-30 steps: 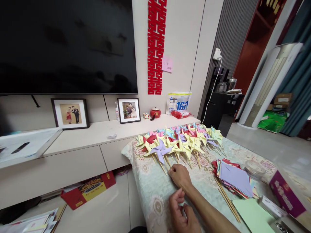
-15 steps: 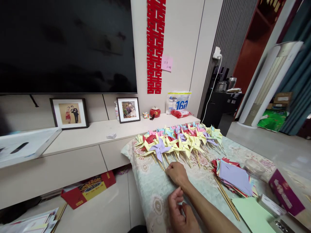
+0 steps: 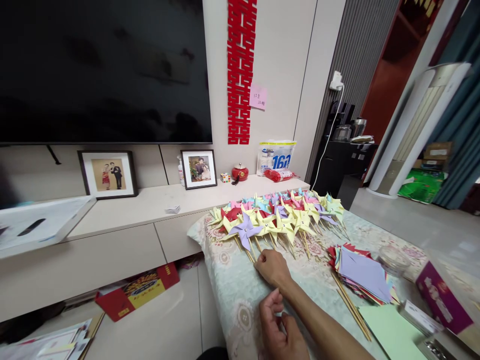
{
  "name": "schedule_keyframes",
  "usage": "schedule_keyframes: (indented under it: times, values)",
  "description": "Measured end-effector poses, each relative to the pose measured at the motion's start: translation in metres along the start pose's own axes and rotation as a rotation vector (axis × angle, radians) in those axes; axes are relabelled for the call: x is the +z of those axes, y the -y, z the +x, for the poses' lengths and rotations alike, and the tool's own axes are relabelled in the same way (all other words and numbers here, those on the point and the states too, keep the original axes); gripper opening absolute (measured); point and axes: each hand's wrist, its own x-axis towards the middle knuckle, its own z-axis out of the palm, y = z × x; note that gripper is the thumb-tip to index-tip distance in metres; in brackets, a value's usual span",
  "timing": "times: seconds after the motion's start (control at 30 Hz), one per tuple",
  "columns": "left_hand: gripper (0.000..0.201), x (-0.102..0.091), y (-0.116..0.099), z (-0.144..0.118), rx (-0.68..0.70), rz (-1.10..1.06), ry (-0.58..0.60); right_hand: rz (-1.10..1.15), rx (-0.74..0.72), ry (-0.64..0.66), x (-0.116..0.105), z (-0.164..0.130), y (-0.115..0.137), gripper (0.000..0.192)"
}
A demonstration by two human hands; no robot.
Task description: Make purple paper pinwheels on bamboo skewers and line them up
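Note:
My right hand (image 3: 273, 267) is closed in a pinch on the lower end of the stick of a purple paper pinwheel (image 3: 245, 230). This pinwheel lies at the near left of a spread of several yellow, red, pink, blue and purple pinwheels (image 3: 287, 227) on wooden sticks. Just below my right forearm, my left hand (image 3: 279, 327) holds nothing; its fingers are loosely bent and apart from the thumb. A floral tablecloth (image 3: 240, 295) lies under the pinwheels and both hands.
On the right lie loose wooden sticks (image 3: 352, 310), a stack of coloured paper (image 3: 362, 275), a green sheet (image 3: 390, 327), a round clear container (image 3: 393, 261) and a purple box (image 3: 442, 297). Behind the table stands a low cabinet (image 3: 157, 205) with framed photos (image 3: 198, 169).
The purple pinwheel has shifted slightly to the left, its stick still in my right hand. Both hands stay almost where they were.

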Motion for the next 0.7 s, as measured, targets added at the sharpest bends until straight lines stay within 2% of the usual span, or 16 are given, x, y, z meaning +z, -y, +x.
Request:
schedule_keyframes:
  times: [0.3,0.7]
  values:
    - [0.034,-0.0006,-0.0010,-0.0001,-0.006,0.005,0.004,0.007,-0.022,0.000,0.0003,0.0007,0.0010,0.022]
    - [0.033,0.0009,-0.0006,0.0001,-0.029,-0.018,-0.020,0.032,0.024,0.008,0.0018,0.0050,-0.0007,0.022]
